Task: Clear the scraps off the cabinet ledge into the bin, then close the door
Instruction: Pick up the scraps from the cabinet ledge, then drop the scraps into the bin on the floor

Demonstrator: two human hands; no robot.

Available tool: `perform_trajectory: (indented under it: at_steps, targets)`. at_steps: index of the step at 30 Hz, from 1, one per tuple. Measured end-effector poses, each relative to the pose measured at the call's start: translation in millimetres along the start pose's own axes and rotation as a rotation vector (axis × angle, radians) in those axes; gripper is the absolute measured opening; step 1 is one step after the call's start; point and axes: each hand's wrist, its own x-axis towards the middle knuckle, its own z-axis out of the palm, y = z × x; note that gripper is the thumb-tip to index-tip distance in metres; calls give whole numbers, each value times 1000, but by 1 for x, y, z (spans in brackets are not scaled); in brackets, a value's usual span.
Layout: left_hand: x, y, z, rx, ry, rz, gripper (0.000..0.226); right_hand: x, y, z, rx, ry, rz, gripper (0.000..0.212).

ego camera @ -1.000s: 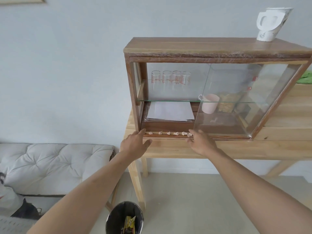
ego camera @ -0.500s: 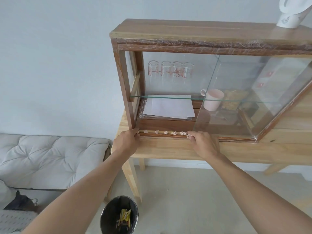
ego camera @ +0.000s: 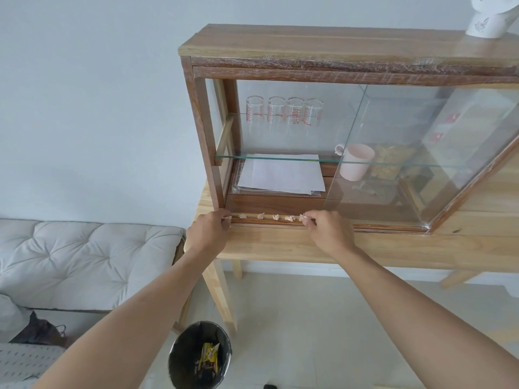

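A wooden cabinet (ego camera: 323, 44) with glass panes stands on a light wood table (ego camera: 280, 242). Its sliding glass door (ego camera: 421, 153) is pushed to the right, leaving the left half open. Several small pale scraps (ego camera: 276, 217) lie in a row on the bottom ledge. My left hand (ego camera: 209, 233) pinches a scrap at the row's left end. My right hand (ego camera: 330, 231) pinches a scrap at the right end. A black bin (ego camera: 179, 357) with a yellow wrapper inside stands on the floor below.
Inside the cabinet are several measuring glasses (ego camera: 285, 112), a stack of papers (ego camera: 280, 174) and a pink mug (ego camera: 355, 161). A white object (ego camera: 488, 21) sits on the cabinet top. A grey tufted cushion (ego camera: 84, 256) lies to the left.
Both hands have moved onto the ledge and closed their fingers on scraps at the two ends of the row. The camera has come closer to the cabinet.
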Motion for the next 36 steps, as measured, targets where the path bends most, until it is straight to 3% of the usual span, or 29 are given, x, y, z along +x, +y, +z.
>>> perform_trajectory:
  at_steps: [7,12,21,26,36]
  targets:
    - [-20,2,-11,-92,-25,-1,25,0,-1,2,-122,-11,-27,18]
    - [-42,-5,-25,-139,-53,1,27,-21,-21,8,-27,6,-58,20]
    - [-96,-38,-30,-210,-67,-97,26,-91,-72,43,43,-137,-192,25]
    - [-145,-73,-6,-267,-25,-188,25,-123,-96,92,82,-231,-289,25]
    - [-221,-193,89,-205,-139,-553,23,-145,-120,251,-16,-537,-392,27]
